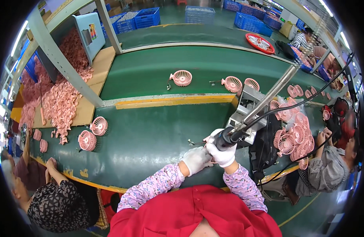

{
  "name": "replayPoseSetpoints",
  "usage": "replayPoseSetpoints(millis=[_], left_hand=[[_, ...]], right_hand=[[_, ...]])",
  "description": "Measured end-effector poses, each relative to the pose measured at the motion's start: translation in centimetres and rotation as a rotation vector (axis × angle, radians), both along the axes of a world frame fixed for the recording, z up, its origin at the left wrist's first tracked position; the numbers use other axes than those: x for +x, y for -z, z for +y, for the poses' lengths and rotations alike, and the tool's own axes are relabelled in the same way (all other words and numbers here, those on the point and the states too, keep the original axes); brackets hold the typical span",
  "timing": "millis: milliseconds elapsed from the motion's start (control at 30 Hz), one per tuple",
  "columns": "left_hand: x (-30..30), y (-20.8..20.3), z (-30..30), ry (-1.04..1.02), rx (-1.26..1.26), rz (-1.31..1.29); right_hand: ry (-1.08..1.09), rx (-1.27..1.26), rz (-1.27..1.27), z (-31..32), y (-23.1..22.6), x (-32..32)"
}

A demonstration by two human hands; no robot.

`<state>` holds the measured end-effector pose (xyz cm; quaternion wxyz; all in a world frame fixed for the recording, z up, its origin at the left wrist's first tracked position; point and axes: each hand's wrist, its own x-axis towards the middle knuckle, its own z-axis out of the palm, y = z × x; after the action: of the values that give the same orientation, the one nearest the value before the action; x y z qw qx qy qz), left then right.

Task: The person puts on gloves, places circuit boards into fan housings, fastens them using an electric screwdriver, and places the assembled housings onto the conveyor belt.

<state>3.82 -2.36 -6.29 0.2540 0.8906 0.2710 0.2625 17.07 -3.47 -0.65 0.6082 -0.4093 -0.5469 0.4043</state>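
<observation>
Green conveyor belting covers the counter [150, 138], and pink plastic fan grilles dot it. At about nine o'clock from the worker's hands, two pink fan grilles [93, 133] stand near the counter's near edge, below a cardboard tray heaped with pink fan parts [61, 104]. A co-worker in a dark patterned cap [59, 207] leans in at seven o'clock.

The left hand [197, 158], in a white glove, is closed down over a small pink fan piece [208, 152] on the counter, fingers curled on it; most of the piece is hidden, with thin wires trailing out toward nine o'clock. The right hand [223, 152], also gloved, is wrapped tight around the black grip of a hanging electric screwdriver [226, 139], whose tip I cannot see. A coiled spring arm and black cable rise from it toward two o'clock.

At three o'clock lies a pile of assembled pink fans [292, 134], with another worker in a checked shirt [328, 170] beside it.

The two hands are touching, so a driver slipping off the screw could well jab the left glove or mar the plastic. The loose wires could also get pinched under the piece, and the spring's pull might tilt the driver off true.
</observation>
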Motion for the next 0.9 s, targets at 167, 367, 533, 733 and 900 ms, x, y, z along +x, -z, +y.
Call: replayPoseSetpoints(millis=[167, 367, 533, 733, 900], left_hand=[[-0.1, 0.0, -0.2, -0.03, 0.013, 0.012], [-0.3, 0.1, 0.0, 0.037, -0.064, 0.123], [-0.3, 0.0, -0.1, 0.051, -0.003, 0.076], [-0.4, -0.5, -0.1, 0.041, 0.002, 0.001], [-0.4, -0.4, -0.1, 0.044, 0.031, 0.058]], right_hand=[[-0.032, -0.011, 0.019, 0.0, 0.3, -0.5], [-0.026, 0.002, 0.284, -0.2, 1.1, 0.6], [0.169, 0.279, 0.24, 1.2, -1.1, 5.8], [0.369, 0.269, 0.134, 2.2, -5.3, 6.4], [0.292, 0.174, 0.189, 1.0, -4.2, 5.1]])
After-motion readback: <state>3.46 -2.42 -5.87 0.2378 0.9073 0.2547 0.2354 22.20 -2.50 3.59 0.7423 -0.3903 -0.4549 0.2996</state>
